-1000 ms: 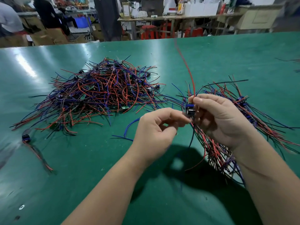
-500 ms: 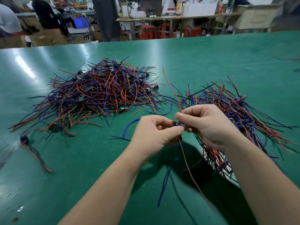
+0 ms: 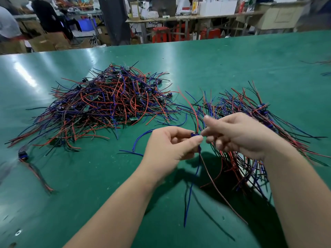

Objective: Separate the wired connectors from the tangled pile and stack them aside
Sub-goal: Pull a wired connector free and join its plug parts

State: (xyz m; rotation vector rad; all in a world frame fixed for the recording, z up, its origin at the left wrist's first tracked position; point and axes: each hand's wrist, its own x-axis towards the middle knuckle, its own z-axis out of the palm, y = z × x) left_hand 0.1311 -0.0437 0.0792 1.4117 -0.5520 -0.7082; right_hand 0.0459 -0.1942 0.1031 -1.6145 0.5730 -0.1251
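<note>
The connector point(image 3: 194, 134) has been passed to the left hand point(image 3: 168, 145) alone; the right hand point(image 3: 238, 135) grip has been loosened.

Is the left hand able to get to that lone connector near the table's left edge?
Probably yes: only bare table lies between the left hand and the lone connector. But that hand is pinching a blue connector, so it would have to put that down first.

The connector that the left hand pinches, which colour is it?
The connector is dark blue, best seen in the head view, which is the only view.
</note>
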